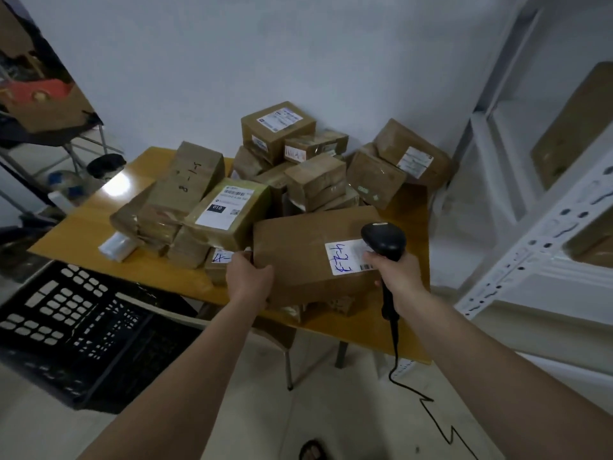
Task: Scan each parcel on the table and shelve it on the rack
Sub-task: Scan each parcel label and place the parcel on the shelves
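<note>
A large brown parcel [298, 250] lies at the front of the wooden table [99, 227], with a white label [345, 257] carrying blue handwriting on its top. My left hand [248, 277] grips the parcel's near left edge. My right hand [401, 277] holds a black corded barcode scanner [384, 240], whose head hangs just over the label. Behind them several taped brown parcels [315, 180] are piled up to the wall.
A white metal rack [530, 244] stands at the right with brown boxes [577, 127] on its shelves. A black plastic crate [83, 327] sits low at the left. The scanner's cable [431, 406] trails across the floor. A dark shelf stands at the far left.
</note>
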### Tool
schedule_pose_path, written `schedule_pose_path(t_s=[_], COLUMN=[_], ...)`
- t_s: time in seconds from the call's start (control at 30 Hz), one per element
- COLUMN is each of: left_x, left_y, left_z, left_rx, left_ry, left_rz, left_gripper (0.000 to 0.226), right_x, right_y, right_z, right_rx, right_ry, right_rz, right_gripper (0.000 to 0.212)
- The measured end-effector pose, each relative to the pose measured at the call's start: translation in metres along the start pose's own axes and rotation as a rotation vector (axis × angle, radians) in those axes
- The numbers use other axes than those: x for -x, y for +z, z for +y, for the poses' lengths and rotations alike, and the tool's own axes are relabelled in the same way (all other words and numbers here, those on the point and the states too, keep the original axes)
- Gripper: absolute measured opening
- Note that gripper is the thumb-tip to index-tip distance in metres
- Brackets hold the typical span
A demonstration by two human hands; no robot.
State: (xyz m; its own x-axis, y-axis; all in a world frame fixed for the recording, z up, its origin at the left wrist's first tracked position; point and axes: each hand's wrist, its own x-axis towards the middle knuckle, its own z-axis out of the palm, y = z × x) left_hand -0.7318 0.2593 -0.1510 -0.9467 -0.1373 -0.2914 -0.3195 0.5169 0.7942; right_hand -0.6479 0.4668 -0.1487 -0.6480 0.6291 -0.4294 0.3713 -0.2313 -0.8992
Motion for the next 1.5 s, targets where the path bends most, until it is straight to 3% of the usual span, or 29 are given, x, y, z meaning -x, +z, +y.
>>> schedule_pose_path(t_s=[0.13,0.2,0.27,0.37,0.47,0.57,0.7,0.8,0.87,0.93,1.0,1.07,1.13,1.23,1.3,1.5], left_x=[-0.009,-0.008,0.000,0.011,0.002,-0.019,-0.045,-0.051,-0.049,-0.047,-0.043,-0.038,-0.035,-0.029,-0.024,-0.011], left_y=[0.012,0.019,0.026,0.031,0.029,0.031,0.038,0.042,0.046,0.053,0.061,0.068,0.074,0.079,0.083,0.084], left_z=[0.004,0.005,0.003,0.000,0.010,0.028,0.041,0.045,0.048,0.047,0.043,0.040,0.038,0.041,0.039,0.035], left_rx=[0.018,0.001,-0.023,-0.105,-0.342,-0.485,-0.637,-0.730,-0.727,-0.593,-0.267,-0.056,-0.019,0.072,0.144,0.426], left_ry=[-0.047,-0.057,-0.081,-0.056,0.231,0.435,0.401,0.383,0.278,0.105,-0.076,-0.196,-0.261,-0.299,-0.266,-0.296], left_rz=[-0.132,-0.167,-0.207,-0.187,-0.001,-0.039,-0.221,-0.178,-0.222,-0.374,-0.517,-0.565,-0.607,-0.830,-0.919,-0.874], left_gripper=[0.060,0.055,0.055,0.076,0.087,0.084,0.077,0.062,0.064,0.076,0.082,0.083,0.091,0.105,0.100,0.067], right_x=[-0.018,-0.026,-0.034,-0.041,-0.044,-0.042,-0.038,-0.041,-0.044,-0.046,-0.047,-0.047,-0.048,-0.047,-0.045,-0.040], right_y=[-0.002,-0.003,-0.002,0.001,0.001,-0.001,-0.007,-0.014,-0.018,-0.024,-0.029,-0.034,-0.037,-0.043,-0.049,-0.065], right_z=[0.008,0.008,0.007,0.004,0.000,0.001,0.008,0.008,0.006,0.005,0.005,0.006,0.007,0.007,0.005,-0.020], right_rx=[0.165,0.221,0.193,0.114,0.083,0.005,-0.040,-0.064,-0.076,-0.085,-0.098,-0.103,-0.100,-0.100,-0.103,-0.070], right_ry=[-0.001,0.002,0.001,-0.019,-0.006,0.053,0.127,0.155,0.149,0.139,0.133,0.128,0.122,0.105,0.088,0.007], right_rz=[0.191,0.248,0.264,0.211,0.178,0.168,0.123,0.097,0.094,0.109,0.109,0.086,0.068,0.068,0.081,0.016], right_gripper=[0.050,0.056,0.051,0.037,0.033,0.041,0.043,0.040,0.035,0.032,0.031,0.031,0.033,0.028,0.026,0.023])
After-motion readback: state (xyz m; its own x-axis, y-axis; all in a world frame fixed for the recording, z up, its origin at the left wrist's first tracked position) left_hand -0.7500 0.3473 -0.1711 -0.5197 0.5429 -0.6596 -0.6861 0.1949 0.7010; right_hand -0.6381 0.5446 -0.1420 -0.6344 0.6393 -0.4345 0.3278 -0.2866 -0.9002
